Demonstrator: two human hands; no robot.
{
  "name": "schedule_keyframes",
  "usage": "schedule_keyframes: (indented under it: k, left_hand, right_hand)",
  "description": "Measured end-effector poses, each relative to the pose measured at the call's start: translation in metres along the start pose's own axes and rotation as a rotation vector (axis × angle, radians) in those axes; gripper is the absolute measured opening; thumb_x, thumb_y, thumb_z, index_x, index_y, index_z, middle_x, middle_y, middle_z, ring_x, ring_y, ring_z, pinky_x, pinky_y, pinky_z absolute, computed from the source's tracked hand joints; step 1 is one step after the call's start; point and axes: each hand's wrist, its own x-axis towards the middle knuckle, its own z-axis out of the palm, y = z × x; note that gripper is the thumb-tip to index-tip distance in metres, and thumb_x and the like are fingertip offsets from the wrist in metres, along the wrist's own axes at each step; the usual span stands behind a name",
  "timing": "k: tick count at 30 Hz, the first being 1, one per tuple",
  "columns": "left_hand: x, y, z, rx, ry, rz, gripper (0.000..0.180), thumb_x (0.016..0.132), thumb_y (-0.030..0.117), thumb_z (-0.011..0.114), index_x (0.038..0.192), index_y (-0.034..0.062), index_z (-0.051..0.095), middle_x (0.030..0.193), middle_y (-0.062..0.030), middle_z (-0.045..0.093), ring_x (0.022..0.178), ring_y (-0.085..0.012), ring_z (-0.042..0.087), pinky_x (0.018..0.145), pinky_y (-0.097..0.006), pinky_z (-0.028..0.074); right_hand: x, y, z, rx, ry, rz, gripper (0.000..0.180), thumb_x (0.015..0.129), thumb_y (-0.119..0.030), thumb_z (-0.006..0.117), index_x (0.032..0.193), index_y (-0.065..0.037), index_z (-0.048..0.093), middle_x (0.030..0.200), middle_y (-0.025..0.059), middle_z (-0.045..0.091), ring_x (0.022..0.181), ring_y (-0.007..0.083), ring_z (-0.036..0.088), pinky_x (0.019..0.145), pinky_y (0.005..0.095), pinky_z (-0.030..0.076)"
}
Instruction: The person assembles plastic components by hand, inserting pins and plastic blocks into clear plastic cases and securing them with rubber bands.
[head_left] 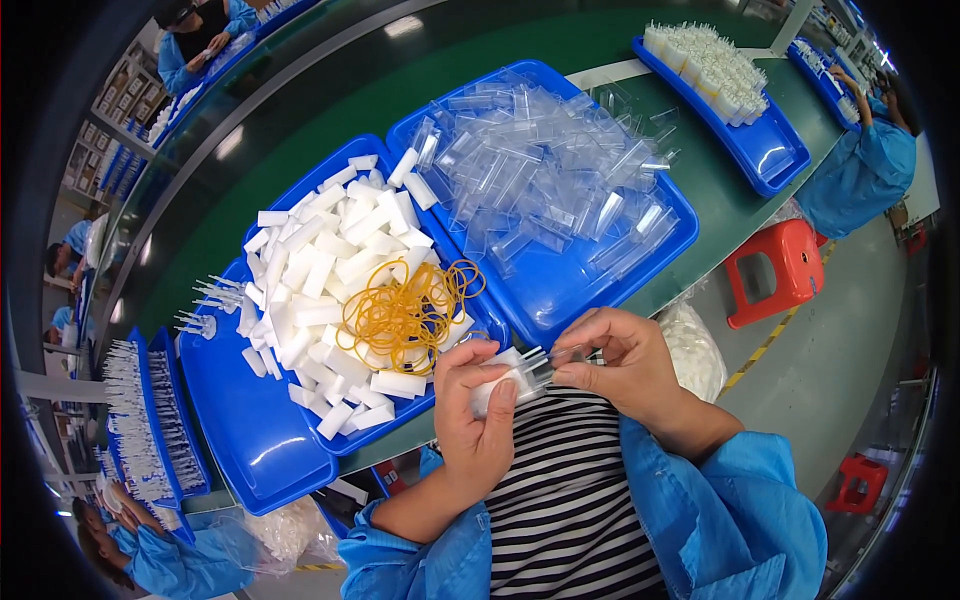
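Observation:
My left hand (478,415) grips a white foam block (508,382) close to my chest. My right hand (625,362) pinches a small clear plastic case (548,366) against the end of that block. Just beyond my hands a blue tray (300,195) holds a heap of white foam blocks (320,290) with a tangle of yellow rubber bands (405,312) on top. To its right another blue tray (560,290) is piled with clear plastic cases (545,175).
A lower blue tray (245,440) at the left carries a few clear pieces. Blue racks of finished white pieces (150,425) stand at far left, another tray of them (715,75) at the back right. Co-workers in blue coats sit around the green bench (320,110). Red stools (775,270) stand on the floor.

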Motion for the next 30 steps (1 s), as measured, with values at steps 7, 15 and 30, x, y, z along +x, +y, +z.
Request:
schedule_keyframes:
  k: [7, 15, 30]
  left_hand:
    - [-0.001, 0.001, -0.001, 0.044, -0.025, 0.043, 0.011, 0.087, 0.009, 0.055, 0.095, 0.0012, 0.053, 0.111, -0.0184, 0.048, 0.096, -0.0259, 0.050, 0.088, -0.036, 0.039]
    - [-0.004, -0.004, -0.001, 0.080, -0.105, 0.147, 0.029, 0.090, 0.015, 0.049, 0.114, 0.0015, 0.037, 0.121, -0.0234, 0.038, 0.105, -0.0267, 0.044, 0.094, -0.038, 0.034]
    - [-0.001, -0.011, 0.003, -0.114, -0.088, 0.466, 0.069, 0.088, 0.037, 0.055, 0.136, 0.0036, 0.019, 0.125, -0.0312, 0.034, 0.105, -0.0368, 0.046, 0.090, -0.046, 0.038]
  right_hand:
    - [-0.002, -0.005, 0.003, -0.174, 0.056, -0.046, 0.027, 0.071, 0.004, 0.072, 0.092, -0.001, 0.056, 0.093, 0.0108, 0.062, 0.086, 0.0160, 0.060, 0.078, 0.0269, 0.048]
    - [-0.001, -0.004, -0.001, 0.041, 0.038, -0.019, 0.026, 0.068, 0.002, 0.075, 0.087, -0.004, 0.058, 0.090, 0.0107, 0.064, 0.088, 0.0175, 0.059, 0.081, 0.0295, 0.046]
    - [-0.006, 0.004, 0.016, -0.299, 0.062, -0.309, 0.026, 0.061, -0.019, 0.082, 0.079, -0.011, 0.065, 0.085, -0.0014, 0.067, 0.088, 0.0167, 0.056, 0.081, 0.0306, 0.037]
